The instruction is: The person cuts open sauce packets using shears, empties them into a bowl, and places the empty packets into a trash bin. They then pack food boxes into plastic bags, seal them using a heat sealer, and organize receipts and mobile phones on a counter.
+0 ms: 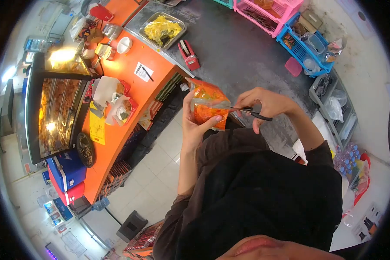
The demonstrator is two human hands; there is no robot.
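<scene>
My left hand (194, 125) is closed around an orange plastic packet (212, 113), thumb across its front and the other fingers behind. In my right hand (260, 102) is a pair of scissors with black handles (261, 116). Its blades point left and overlap the packet's right side in this view. Both hands are in front of my body, near the edge of the dark counter (229, 47). A red tape dispenser (189, 55) stands on that counter, beyond the packet.
A metal tray of yellow food (164, 28) sits at the back. Left is an orange counter (158, 73) with a pen on white paper (143, 72), food boxes (117, 104) and a lit glass display case (58, 117). Pink (268, 15) and blue baskets (301, 47) line the right.
</scene>
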